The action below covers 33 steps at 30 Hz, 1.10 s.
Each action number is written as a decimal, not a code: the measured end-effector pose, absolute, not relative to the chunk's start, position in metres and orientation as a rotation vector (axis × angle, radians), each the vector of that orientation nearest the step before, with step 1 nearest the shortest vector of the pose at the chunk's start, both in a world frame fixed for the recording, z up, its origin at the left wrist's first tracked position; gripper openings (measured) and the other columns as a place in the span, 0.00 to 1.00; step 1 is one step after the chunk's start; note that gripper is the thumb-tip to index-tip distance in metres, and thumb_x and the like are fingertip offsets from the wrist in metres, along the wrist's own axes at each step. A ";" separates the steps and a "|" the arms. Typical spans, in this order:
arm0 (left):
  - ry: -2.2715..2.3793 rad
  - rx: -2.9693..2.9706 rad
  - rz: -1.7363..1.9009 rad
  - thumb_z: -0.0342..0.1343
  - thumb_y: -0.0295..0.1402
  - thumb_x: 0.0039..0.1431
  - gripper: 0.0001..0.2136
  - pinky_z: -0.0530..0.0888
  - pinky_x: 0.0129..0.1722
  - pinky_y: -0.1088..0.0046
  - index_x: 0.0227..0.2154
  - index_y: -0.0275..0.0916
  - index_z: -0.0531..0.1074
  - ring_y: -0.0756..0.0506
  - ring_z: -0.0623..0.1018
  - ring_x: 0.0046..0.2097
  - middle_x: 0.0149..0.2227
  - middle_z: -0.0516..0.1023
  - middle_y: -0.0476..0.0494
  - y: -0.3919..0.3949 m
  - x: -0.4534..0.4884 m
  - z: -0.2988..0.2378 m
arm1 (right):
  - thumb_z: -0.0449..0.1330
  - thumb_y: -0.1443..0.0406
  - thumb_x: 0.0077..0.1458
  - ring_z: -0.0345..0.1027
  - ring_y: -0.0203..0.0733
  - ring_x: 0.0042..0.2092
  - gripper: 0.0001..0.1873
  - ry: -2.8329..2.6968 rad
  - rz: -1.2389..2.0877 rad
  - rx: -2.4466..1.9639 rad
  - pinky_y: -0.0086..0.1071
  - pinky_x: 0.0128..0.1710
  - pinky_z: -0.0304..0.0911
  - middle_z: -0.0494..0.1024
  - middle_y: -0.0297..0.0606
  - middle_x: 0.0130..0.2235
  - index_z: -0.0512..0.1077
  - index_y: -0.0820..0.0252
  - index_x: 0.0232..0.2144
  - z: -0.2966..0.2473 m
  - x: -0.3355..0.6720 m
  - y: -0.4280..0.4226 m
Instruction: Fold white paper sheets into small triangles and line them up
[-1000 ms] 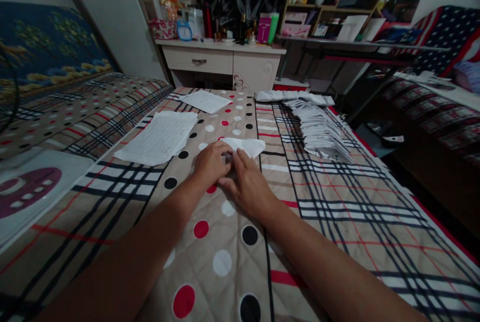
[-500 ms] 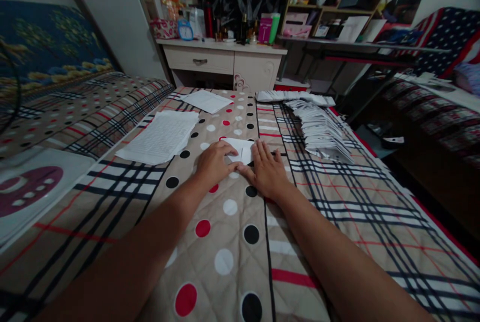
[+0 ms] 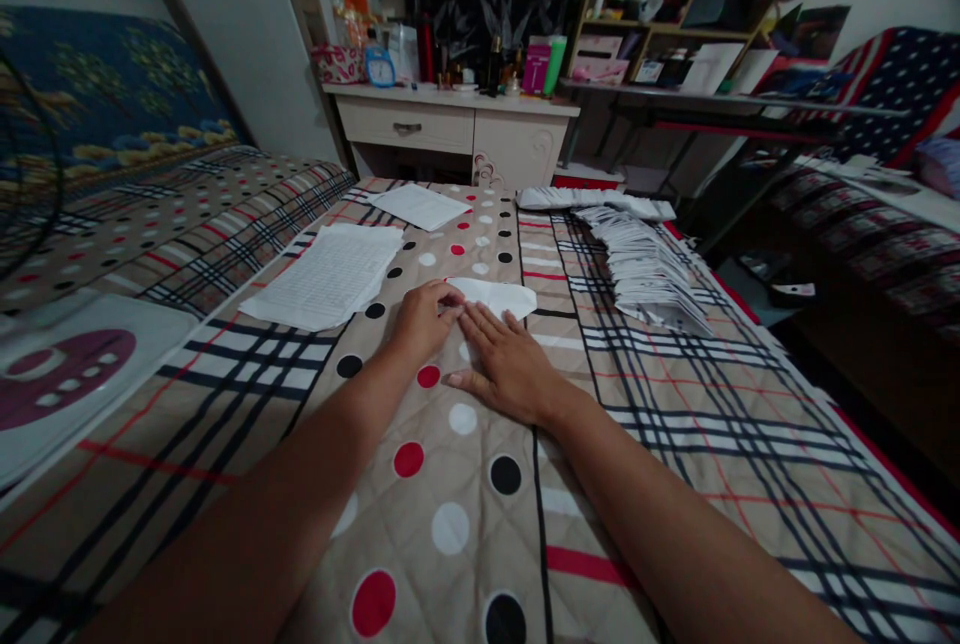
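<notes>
A folded white sheet of paper [image 3: 499, 296] lies on the bedspread in front of me, longer from side to side than deep. My left hand [image 3: 426, 317] pinches its left end between thumb and fingers. Flat against the near edge of the paper, my right hand [image 3: 510, 364] rests with fingers stretched out and the thumb apart. The fingertips of both hands almost meet; part of the paper is hidden under them.
Left of my hands lies a stack of printed sheets [image 3: 330, 274], with another white sheet [image 3: 421, 206] behind it. At right stands a long row of folded papers [image 3: 645, 269], beside a further folded bundle [image 3: 596, 202]. A white drawer desk [image 3: 442, 129] closes off the far side.
My right hand has slid left along the paper's near edge, uncovering its right end. The paper now looks narrower, folded over. My left hand stays at the left end.
</notes>
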<state>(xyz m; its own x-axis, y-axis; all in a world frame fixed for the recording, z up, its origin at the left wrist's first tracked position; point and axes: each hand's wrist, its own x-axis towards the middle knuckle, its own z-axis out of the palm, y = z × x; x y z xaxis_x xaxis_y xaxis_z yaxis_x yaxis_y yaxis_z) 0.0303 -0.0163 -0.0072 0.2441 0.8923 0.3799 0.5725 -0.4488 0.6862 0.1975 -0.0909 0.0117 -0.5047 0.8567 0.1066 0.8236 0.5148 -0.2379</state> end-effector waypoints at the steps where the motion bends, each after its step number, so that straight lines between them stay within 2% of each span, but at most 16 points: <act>1: 1.383 2.130 1.062 0.58 0.22 0.52 0.07 0.75 0.41 0.71 0.32 0.38 0.77 0.47 0.78 0.38 0.36 0.79 0.45 -0.015 0.029 -0.008 | 0.42 0.41 0.62 0.39 0.50 0.71 0.45 -2.569 0.255 -1.383 0.52 0.68 0.39 0.49 0.52 0.69 0.49 0.68 0.68 0.012 0.198 -0.090; 4: 1.548 2.217 1.020 0.59 0.26 0.54 0.05 0.74 0.42 0.68 0.32 0.39 0.79 0.46 0.78 0.39 0.37 0.79 0.44 -0.010 0.025 -0.009 | 0.42 0.43 0.63 0.39 0.50 0.71 0.42 -2.531 0.243 -1.470 0.53 0.67 0.40 0.50 0.49 0.69 0.52 0.66 0.67 0.010 0.202 -0.085; 8: 1.728 2.243 0.943 0.59 0.31 0.57 0.07 0.73 0.43 0.65 0.35 0.42 0.81 0.42 0.78 0.41 0.39 0.80 0.42 -0.006 0.019 -0.006 | 0.44 0.46 0.64 0.39 0.54 0.71 0.41 -2.317 0.089 -1.818 0.56 0.67 0.39 0.48 0.53 0.70 0.52 0.71 0.66 0.004 0.208 -0.075; 12: 1.802 2.184 0.896 0.63 0.39 0.55 0.08 0.73 0.43 0.64 0.35 0.43 0.82 0.41 0.78 0.42 0.40 0.80 0.42 -0.007 0.018 -0.002 | 0.46 0.52 0.66 0.43 0.56 0.70 0.34 -2.088 0.016 -2.049 0.58 0.65 0.40 0.51 0.55 0.69 0.55 0.71 0.65 -0.001 0.214 -0.066; 15: 1.818 2.206 0.876 0.67 0.46 0.47 0.15 0.73 0.46 0.63 0.36 0.44 0.81 0.40 0.77 0.44 0.42 0.79 0.42 -0.009 0.019 -0.002 | 0.50 0.56 0.64 0.48 0.57 0.68 0.31 -1.921 -0.021 -2.107 0.56 0.64 0.43 0.57 0.57 0.67 0.58 0.72 0.63 -0.002 0.219 -0.061; 18: 1.777 2.319 0.872 0.69 0.50 0.42 0.25 0.70 0.53 0.60 0.45 0.46 0.78 0.38 0.74 0.51 0.49 0.76 0.42 -0.010 0.024 -0.003 | 0.54 0.58 0.61 0.54 0.58 0.65 0.31 -1.854 -0.017 -2.052 0.55 0.62 0.47 0.63 0.57 0.64 0.59 0.70 0.62 -0.002 0.223 -0.057; 22: 1.635 2.461 0.816 0.68 0.49 0.45 0.34 0.65 0.59 0.59 0.57 0.48 0.69 0.37 0.67 0.60 0.60 0.69 0.44 -0.010 0.035 -0.004 | 0.58 0.59 0.58 0.58 0.59 0.63 0.32 -1.909 0.029 -1.874 0.55 0.61 0.49 0.67 0.55 0.61 0.59 0.68 0.61 -0.004 0.224 -0.054; 26: 1.532 2.512 0.749 0.66 0.48 0.49 0.39 0.59 0.62 0.55 0.63 0.48 0.60 0.37 0.59 0.67 0.64 0.65 0.42 -0.006 0.042 -0.005 | 0.61 0.60 0.55 0.60 0.57 0.61 0.32 -1.905 0.045 -1.767 0.52 0.59 0.52 0.70 0.54 0.59 0.61 0.66 0.60 -0.006 0.226 -0.051; 30: 1.499 2.525 0.792 0.69 0.47 0.45 0.42 0.56 0.63 0.52 0.63 0.44 0.60 0.34 0.59 0.66 0.62 0.66 0.36 -0.005 0.042 -0.004 | 0.62 0.62 0.53 0.60 0.57 0.59 0.32 -1.906 0.004 -1.706 0.51 0.59 0.52 0.70 0.53 0.57 0.63 0.65 0.59 -0.003 0.227 -0.051; 33: 1.432 2.594 0.882 0.70 0.45 0.44 0.39 0.56 0.62 0.54 0.60 0.45 0.65 0.34 0.64 0.62 0.57 0.71 0.38 -0.008 0.042 0.002 | 0.62 0.64 0.52 0.60 0.56 0.57 0.30 -1.918 -0.046 -1.652 0.48 0.57 0.53 0.71 0.50 0.55 0.66 0.62 0.58 0.001 0.226 -0.054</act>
<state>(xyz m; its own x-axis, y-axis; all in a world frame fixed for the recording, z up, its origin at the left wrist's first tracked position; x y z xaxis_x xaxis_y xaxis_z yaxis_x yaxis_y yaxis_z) 0.0417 -0.0085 0.0024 0.4081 0.7911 0.4555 0.7627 -0.5697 0.3061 0.2263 -0.0537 0.0011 -0.0450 0.8891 0.4554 0.9098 0.2248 -0.3490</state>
